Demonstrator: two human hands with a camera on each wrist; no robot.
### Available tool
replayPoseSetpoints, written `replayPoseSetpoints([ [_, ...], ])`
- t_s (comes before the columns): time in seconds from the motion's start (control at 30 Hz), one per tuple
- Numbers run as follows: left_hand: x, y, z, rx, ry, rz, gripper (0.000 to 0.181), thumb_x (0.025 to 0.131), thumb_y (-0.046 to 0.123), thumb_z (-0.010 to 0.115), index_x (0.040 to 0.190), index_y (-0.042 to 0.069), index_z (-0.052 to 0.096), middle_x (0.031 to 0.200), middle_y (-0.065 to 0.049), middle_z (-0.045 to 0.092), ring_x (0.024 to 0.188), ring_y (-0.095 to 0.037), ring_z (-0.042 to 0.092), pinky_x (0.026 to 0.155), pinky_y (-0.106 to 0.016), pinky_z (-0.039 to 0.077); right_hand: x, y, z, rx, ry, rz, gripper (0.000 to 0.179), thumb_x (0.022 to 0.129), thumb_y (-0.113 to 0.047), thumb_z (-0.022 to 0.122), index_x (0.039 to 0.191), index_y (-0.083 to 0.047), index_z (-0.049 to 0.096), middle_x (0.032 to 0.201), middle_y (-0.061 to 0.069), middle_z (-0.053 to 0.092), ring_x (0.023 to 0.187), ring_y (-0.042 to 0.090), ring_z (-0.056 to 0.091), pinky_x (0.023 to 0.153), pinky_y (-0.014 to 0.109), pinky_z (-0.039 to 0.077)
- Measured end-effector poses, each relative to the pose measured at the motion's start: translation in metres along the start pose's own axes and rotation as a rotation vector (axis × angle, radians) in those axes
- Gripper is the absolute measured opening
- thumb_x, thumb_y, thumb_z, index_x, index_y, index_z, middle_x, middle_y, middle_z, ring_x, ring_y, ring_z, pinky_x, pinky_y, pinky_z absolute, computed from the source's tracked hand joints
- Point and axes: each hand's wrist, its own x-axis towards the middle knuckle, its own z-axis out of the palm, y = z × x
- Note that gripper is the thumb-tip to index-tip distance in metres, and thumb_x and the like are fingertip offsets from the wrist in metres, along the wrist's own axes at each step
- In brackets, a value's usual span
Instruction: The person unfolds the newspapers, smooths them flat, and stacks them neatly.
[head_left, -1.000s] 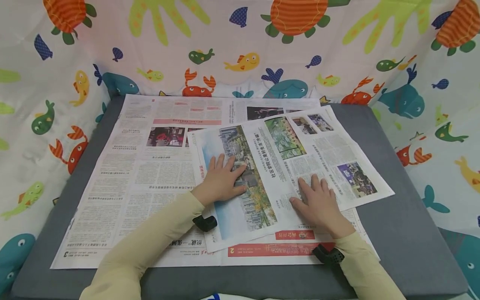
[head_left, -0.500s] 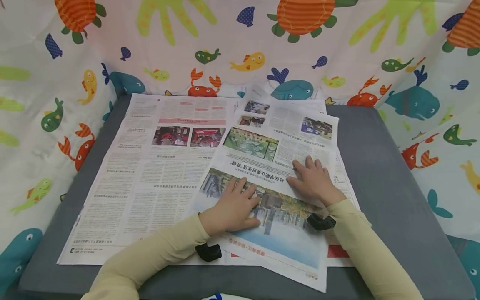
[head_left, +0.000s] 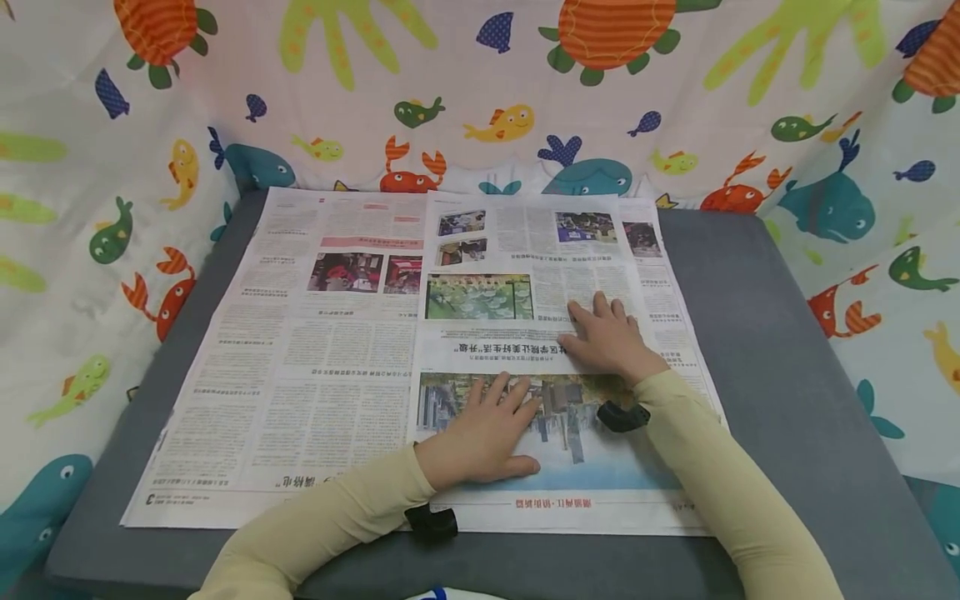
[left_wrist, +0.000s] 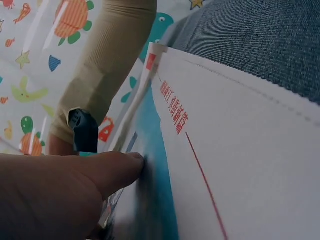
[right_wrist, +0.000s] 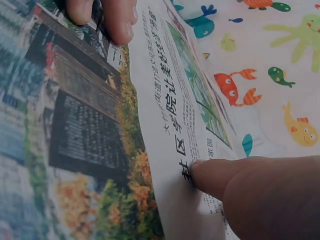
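A folded newspaper page [head_left: 457, 337] with printed photos lies square over the right half of a wider spread newspaper [head_left: 281, 358]. My left hand [head_left: 483, 433] rests on its city photo with the fingers spread. Farther up and to the right, my right hand [head_left: 609, 340] lies on the page beside the headline, fingers extended. The left wrist view shows my left thumb [left_wrist: 117, 172] on the blue part of the photo. In the right wrist view my right thumb [right_wrist: 215, 175] touches the headline, and fingertips of the left hand [right_wrist: 117, 22] are at the top.
Beneath the papers is a grey table [head_left: 780, 400], visible along both sides and the front. A curtain [head_left: 330, 108] printed with sea animals hangs behind and at the sides. Each wrist wears a black camera band [head_left: 431, 525].
The top newspaper page has turned anticlockwise from a sideways slant and now lies straight over the right half of the spread. My right hand has moved up and left; the left hand lower and right.
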Motion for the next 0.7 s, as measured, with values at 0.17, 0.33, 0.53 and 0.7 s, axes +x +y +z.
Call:
replayPoseSetpoints([
  [0.17, 0.001, 0.004, 0.006, 0.004, 0.017, -0.01, 0.086, 0.093, 0.069, 0.058, 0.161, 0.022, 0.033, 0.171, -0.014, 0.018, 0.158, -0.044, 0.015, 0.12, -0.069, 0.022, -0.001, 0.004, 0.003, -0.004, 0.037, -0.023, 0.072, 0.104, -0.045, 0.05, 0.162, -0.01, 0.027, 0.166, 0.035, 0.007, 0.152, 0.061, 0.005, 0.117, 0.077, 0.016],
  [0.33, 0.001, 0.005, 0.013, 0.014, 0.006, 0.005, 0.094, 0.086, 0.077, 0.059, 0.162, 0.03, 0.029, 0.172, -0.016, 0.012, 0.158, -0.048, 0.009, 0.119, -0.073, 0.02, -0.014, 0.02, 0.008, 0.001, 0.087, -0.078, 0.072, 0.103, -0.043, 0.054, 0.16, -0.005, 0.031, 0.165, 0.036, 0.012, 0.15, 0.062, 0.01, 0.115, 0.077, 0.019],
  [0.53, 0.0, 0.004, 0.015, 0.015, 0.019, 0.019, 0.097, 0.084, 0.076, 0.063, 0.162, 0.029, 0.029, 0.172, -0.017, 0.011, 0.157, -0.048, 0.008, 0.119, -0.073, 0.02, -0.042, 0.054, 0.011, 0.015, 0.093, -0.039, 0.078, 0.102, -0.044, 0.057, 0.16, 0.0, 0.028, 0.164, 0.039, 0.01, 0.148, 0.066, 0.008, 0.115, 0.077, 0.016],
  [0.7, -0.001, 0.002, 0.015, 0.037, 0.036, 0.035, 0.09, 0.088, 0.073, 0.059, 0.162, 0.03, 0.03, 0.172, -0.017, 0.011, 0.157, -0.049, 0.009, 0.118, -0.073, 0.02, -0.067, 0.084, 0.009, 0.06, 0.088, 0.017, 0.081, 0.102, -0.046, 0.056, 0.16, 0.001, 0.025, 0.163, 0.04, 0.008, 0.148, 0.066, 0.004, 0.114, 0.079, 0.012],
])
